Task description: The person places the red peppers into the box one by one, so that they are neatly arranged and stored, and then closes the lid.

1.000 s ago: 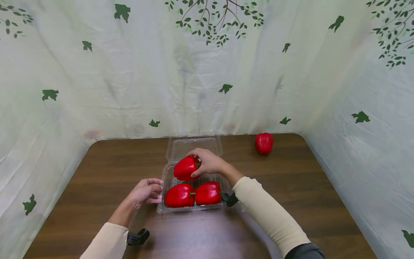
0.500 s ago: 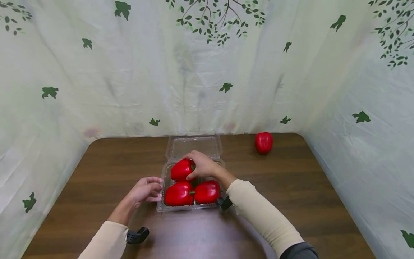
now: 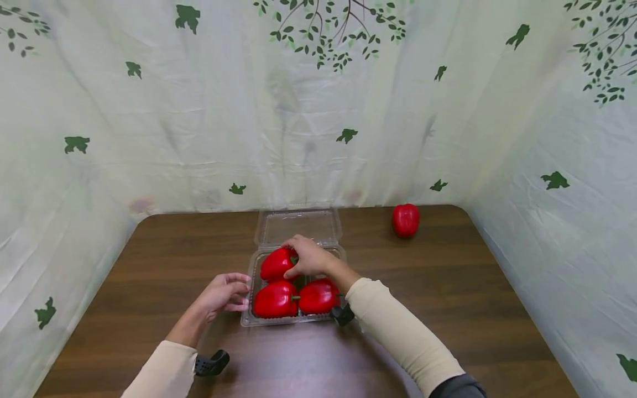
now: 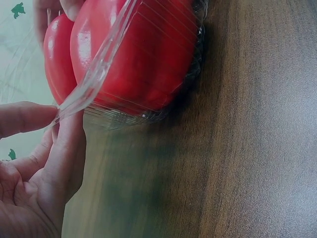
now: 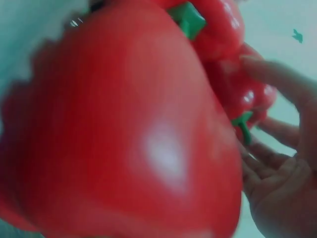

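A clear plastic clamshell container (image 3: 244, 320) lies open on the table. My left hand (image 3: 226, 293) is at its left side; in the left wrist view, thumb and finger pinch the rim (image 4: 91, 82). My right hand (image 3: 309, 258) holds a red bell pepper (image 3: 273, 266) by its green stem end, in the container's back left part. Two more red peppers sit in front: a left one (image 3: 272, 301) and a right one (image 3: 317, 297), stems pointing right. The front right pepper (image 5: 129, 129) fills much of the right wrist view. The forearm and hand partly cover the back right part.
The container's lid (image 3: 298, 228) is folded back flat towards the far edge. Another red bell pepper (image 3: 405, 221) stands at the back right of the wooden table (image 3: 438, 309). A pale curtain (image 3: 298, 121) with leaf prints hangs behind and at both sides.
My right hand has moved left with the pepper and lowered it into the container's back left part, behind the front left pepper. The left hand has stayed at the rim.
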Available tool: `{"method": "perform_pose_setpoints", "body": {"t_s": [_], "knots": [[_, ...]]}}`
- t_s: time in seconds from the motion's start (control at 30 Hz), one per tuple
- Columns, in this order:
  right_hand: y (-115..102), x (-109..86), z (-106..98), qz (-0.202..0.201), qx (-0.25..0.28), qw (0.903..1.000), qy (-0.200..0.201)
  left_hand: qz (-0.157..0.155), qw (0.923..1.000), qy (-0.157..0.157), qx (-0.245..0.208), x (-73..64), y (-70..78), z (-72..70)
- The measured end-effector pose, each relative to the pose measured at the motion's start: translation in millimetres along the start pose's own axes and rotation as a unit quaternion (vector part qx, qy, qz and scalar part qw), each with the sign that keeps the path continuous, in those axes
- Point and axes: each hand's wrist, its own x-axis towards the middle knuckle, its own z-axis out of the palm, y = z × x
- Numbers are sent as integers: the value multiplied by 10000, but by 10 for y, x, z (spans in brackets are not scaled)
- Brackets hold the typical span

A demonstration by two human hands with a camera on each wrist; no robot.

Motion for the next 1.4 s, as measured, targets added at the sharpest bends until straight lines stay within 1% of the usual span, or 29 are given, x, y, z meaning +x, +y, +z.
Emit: {"method": "perform_pose_setpoints", "body": {"t_s": [0.1, 0.17, 0.27, 0.47, 0.67, 0.8, 0.9, 1.0, 1.23, 1.4], "knots": [[-7, -7, -31, 2, 76, 9999, -83, -7, 10000, 10, 32, -1, -8, -5], [-17, -6, -51, -13, 69, 9999, -120, 22, 10000, -36, 47, -2, -14, -10], [-35, 10, -59, -31, -79, 9998, -166, 50, 10000, -78, -12, 2, -26, -16], [-63, 62, -39, 83, -481, 9986, -192, 96, 9998, -116, -124, 12, -32, -17], [-91, 92, -26, 147, -665, 9976, -119, 151, 9997, -127, -147, 19, -29, -21], [-71, 111, -1, 156, -666, 9976, -75, 124, 9996, -167, -181, 15, -18, -21], [-38, 122, 14, 194, -506, 9985, -68, 98, 9996, -205, -175, 16, -10, -25], [-16, 133, 23, 179, -530, 9984, -78, 93, 9996, -207, -169, 16, -7, -26], [-18, 148, 35, 70, -1120, 9936, -103, 99, 9995, -186, -220, 24, -15, -29], [-34, 143, 35, 257, -1458, 9889, -123, 101, 9996, -175, -201, 32, -15, -27]]}}
